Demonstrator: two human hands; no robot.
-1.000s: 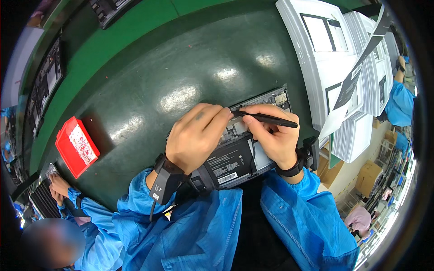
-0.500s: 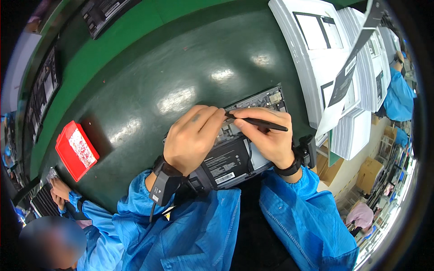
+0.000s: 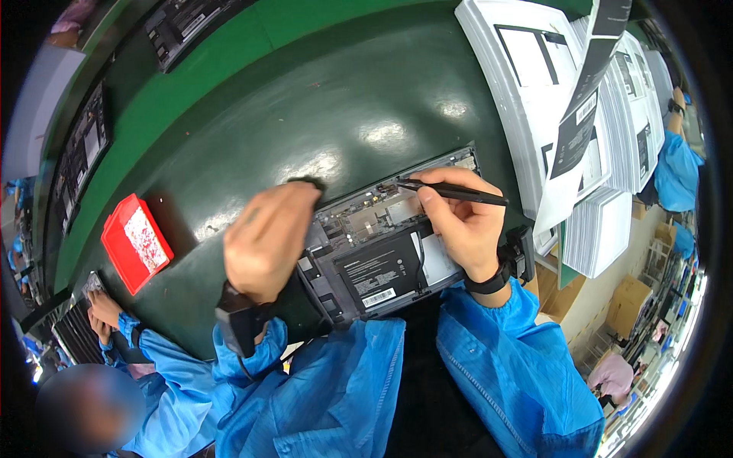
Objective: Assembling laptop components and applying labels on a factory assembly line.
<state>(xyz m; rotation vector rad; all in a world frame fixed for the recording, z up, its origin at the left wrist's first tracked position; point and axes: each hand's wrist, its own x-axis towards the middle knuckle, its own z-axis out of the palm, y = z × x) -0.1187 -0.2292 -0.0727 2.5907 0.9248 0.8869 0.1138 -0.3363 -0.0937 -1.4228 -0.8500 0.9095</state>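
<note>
An opened laptop base (image 3: 314, 284) lies in front of me, its insides facing up. A black battery (image 3: 374, 276) with a printed label fills its near part, and the circuit board (image 3: 368, 221) runs along its far part. My right hand (image 3: 472, 229) grips black tweezers (image 3: 462, 194) above the right side of the base. The tweezer tips are at the board's far edge; whether anything is between them is too small to tell. My left hand (image 3: 266, 246) is smeared by motion, off the base's left end over the dark green table, its fingers unclear.
A red tray (image 3: 122, 256) with small red and white bits stands at left. Stacks of white panels (image 3: 527, 122) rise at right, a black-and-white strip (image 3: 576, 141) leaning across them. More opened laptops (image 3: 82, 156) lie at upper left. A co-worker's hand (image 3: 105, 307) works at lower left.
My left hand has drawn away from the tweezer tips, leftward off the laptop, uncovering the board. My right hand stays over the board with the tweezers, slightly shifted to the right.
</note>
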